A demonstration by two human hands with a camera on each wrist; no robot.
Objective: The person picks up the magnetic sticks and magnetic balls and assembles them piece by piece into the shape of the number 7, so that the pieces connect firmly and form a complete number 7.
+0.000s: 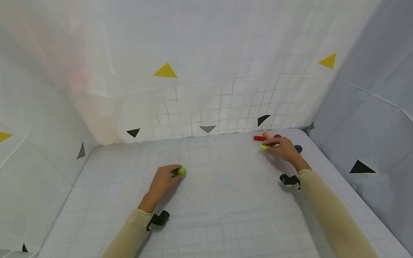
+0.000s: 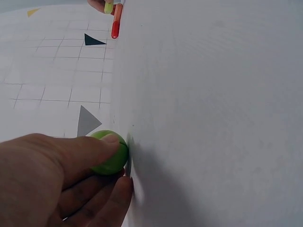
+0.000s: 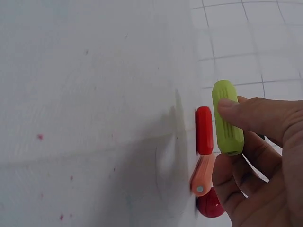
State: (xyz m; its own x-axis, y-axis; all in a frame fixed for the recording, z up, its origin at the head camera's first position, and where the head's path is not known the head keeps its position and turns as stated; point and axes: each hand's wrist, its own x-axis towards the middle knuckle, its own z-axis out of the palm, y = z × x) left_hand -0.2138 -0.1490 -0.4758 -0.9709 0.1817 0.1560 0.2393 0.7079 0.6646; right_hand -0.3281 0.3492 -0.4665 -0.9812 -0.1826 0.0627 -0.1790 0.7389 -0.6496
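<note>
Head view: left hand [image 1: 164,181] pinches green ball [image 1: 182,172]; right hand [image 1: 284,149] pinches yellow-green cylinder [image 1: 263,147].

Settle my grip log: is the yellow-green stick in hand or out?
In hand: the right hand pinches the yellow-green stick, thumb pressed on it.

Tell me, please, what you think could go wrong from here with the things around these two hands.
The green ball could roll away if the left hand loosens its pinch.
The right hand holds the yellow-green cylinder close to the red cylinder and orange cylinder, so its fingers might knock them.
The dark blue ball, also near that hand, may roll if brushed.
</note>
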